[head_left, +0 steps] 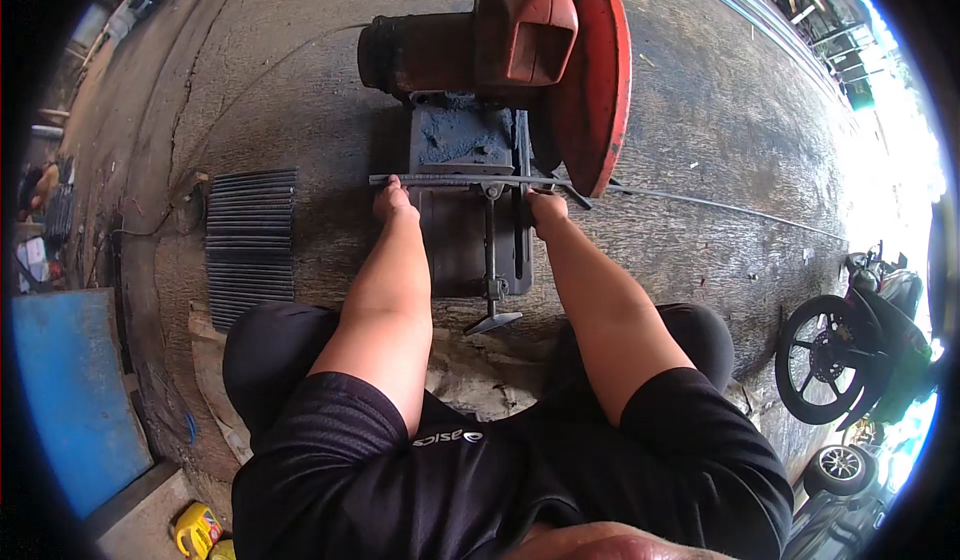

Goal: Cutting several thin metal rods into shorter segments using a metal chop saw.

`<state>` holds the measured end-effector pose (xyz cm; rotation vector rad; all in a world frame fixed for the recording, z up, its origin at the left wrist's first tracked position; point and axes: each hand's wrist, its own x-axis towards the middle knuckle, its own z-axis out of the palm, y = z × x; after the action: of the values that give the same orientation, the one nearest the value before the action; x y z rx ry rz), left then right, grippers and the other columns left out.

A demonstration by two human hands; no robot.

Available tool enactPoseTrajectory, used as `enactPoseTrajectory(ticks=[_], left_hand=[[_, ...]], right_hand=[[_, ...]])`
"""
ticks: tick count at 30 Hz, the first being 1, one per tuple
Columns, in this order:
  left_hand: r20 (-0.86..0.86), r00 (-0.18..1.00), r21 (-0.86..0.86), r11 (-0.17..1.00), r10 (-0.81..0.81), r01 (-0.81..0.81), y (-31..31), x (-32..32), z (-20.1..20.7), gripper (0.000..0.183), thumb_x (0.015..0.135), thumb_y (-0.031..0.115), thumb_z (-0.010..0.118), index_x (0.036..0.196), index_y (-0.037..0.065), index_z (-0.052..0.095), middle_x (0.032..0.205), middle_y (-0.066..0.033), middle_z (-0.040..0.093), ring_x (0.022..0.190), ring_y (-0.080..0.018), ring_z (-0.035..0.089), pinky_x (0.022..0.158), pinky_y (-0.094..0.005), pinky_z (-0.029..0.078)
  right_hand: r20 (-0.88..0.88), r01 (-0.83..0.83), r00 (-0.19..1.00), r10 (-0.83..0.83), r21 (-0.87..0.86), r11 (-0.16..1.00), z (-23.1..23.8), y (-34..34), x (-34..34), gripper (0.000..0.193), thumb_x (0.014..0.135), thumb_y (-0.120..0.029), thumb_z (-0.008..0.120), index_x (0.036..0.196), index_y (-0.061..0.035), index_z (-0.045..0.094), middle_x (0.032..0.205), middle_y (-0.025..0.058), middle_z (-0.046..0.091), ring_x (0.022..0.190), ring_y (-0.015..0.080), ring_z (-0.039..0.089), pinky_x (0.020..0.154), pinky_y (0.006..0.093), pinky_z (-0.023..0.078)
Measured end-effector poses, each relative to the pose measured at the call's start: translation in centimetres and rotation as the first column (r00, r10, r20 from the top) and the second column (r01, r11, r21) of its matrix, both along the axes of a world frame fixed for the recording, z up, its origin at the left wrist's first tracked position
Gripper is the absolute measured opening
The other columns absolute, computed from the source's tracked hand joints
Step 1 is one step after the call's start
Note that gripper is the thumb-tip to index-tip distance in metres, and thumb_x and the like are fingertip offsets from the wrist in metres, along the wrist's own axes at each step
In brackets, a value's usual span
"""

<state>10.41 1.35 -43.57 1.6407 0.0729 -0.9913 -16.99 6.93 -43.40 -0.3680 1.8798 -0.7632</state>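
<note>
A cut-off saw with a red guard [600,80] and a dark motor body [430,45] stands on a metal base [455,250] in front of me. Across its vise lies a grey metal rod [440,179], apparently with another alongside it. My left hand [394,201] is closed on the rod near its left end. Just right of the vise, my right hand [546,210] grips the rod below the guard; some of its fingers are hidden. Between my forearms runs the clamp screw [490,240], with its handle [493,323] toward me.
Many cut rods [250,245] lie in neat rows at left, near a blue panel [75,390]. A long thin rod [730,206] stretches rightward over the floor. A motorcycle [850,345] stands at right; a yellow bottle [197,530] is at lower left.
</note>
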Motion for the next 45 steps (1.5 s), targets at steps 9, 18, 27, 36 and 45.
enactPoseTrajectory(ticks=[9, 18, 27, 36, 45], left_hand=[[-0.036, 0.998, -0.093, 0.994, 0.05, -0.053, 0.6, -0.4, 1.0, 0.024, 0.085, 0.014, 0.071, 0.095, -0.004, 0.061, 0.094, -0.0106, 0.064, 0.078, -0.0173, 0.061, 0.067, -0.0259, 0.053], [-0.124, 0.988, -0.126, 0.986, 0.09, -0.105, 0.7, -0.2, 1.4, 0.022, 0.084, 0.01, 0.072, 0.097, -0.004, 0.061, 0.1, -0.0112, 0.063, 0.084, -0.018, 0.062, 0.072, -0.0267, 0.055], [-0.112, 0.988, -0.102, 0.988, 0.105, -0.116, 0.5, -0.3, 1.7, 0.024, 0.087, 0.011, 0.068, 0.102, -0.005, 0.058, 0.104, -0.0125, 0.062, 0.089, -0.0193, 0.061, 0.074, -0.0264, 0.055], [-0.085, 0.99, -0.104, 0.987, 0.113, -0.121, 0.9, -0.7, 2.5, 0.022, 0.087, 0.013, 0.069, 0.097, -0.004, 0.061, 0.1, -0.0116, 0.063, 0.085, -0.0189, 0.06, 0.072, -0.0264, 0.054], [-0.065, 0.993, -0.044, 0.994, 0.101, -0.104, 1.0, -0.8, 3.3, 0.024, 0.088, 0.016, 0.068, 0.097, -0.005, 0.06, 0.097, -0.0105, 0.063, 0.08, -0.0166, 0.061, 0.068, -0.0224, 0.056]], right_hand=[[0.058, 0.149, 0.988, -0.145, -0.079, 0.986, -0.7, 0.1, 0.2, 0.042, 0.07, -0.026, 0.081, 0.095, 0.0055, 0.066, 0.088, 0.0106, 0.067, 0.077, 0.018, 0.062, 0.069, 0.0347, 0.048], [-0.049, 0.141, 0.989, -0.14, 0.015, 0.99, 1.8, 0.3, 1.0, 0.027, 0.076, -0.024, 0.078, 0.092, -0.0037, 0.07, 0.083, 0.0039, 0.067, 0.069, 0.0148, 0.059, 0.064, 0.0323, 0.047], [-0.002, 0.138, 0.99, -0.139, -0.073, 0.988, 0.9, 0.5, 0.8, 0.026, 0.076, -0.024, 0.076, 0.093, -0.0038, 0.071, 0.082, 0.0047, 0.068, 0.07, 0.0154, 0.061, 0.065, 0.0324, 0.047], [-0.136, 0.107, 0.985, -0.109, -0.027, 0.994, 1.0, 0.4, 0.8, 0.033, 0.075, -0.029, 0.078, 0.095, -0.0028, 0.071, 0.087, 0.0075, 0.07, 0.076, 0.0174, 0.064, 0.07, 0.0334, 0.048], [-0.127, 0.034, 0.991, -0.043, -0.073, 0.997, 0.1, 0.6, 0.4, 0.052, 0.071, -0.03, 0.081, 0.102, 0.0072, 0.063, 0.09, 0.0189, 0.067, 0.081, 0.0284, 0.067, 0.071, 0.0385, 0.051]])
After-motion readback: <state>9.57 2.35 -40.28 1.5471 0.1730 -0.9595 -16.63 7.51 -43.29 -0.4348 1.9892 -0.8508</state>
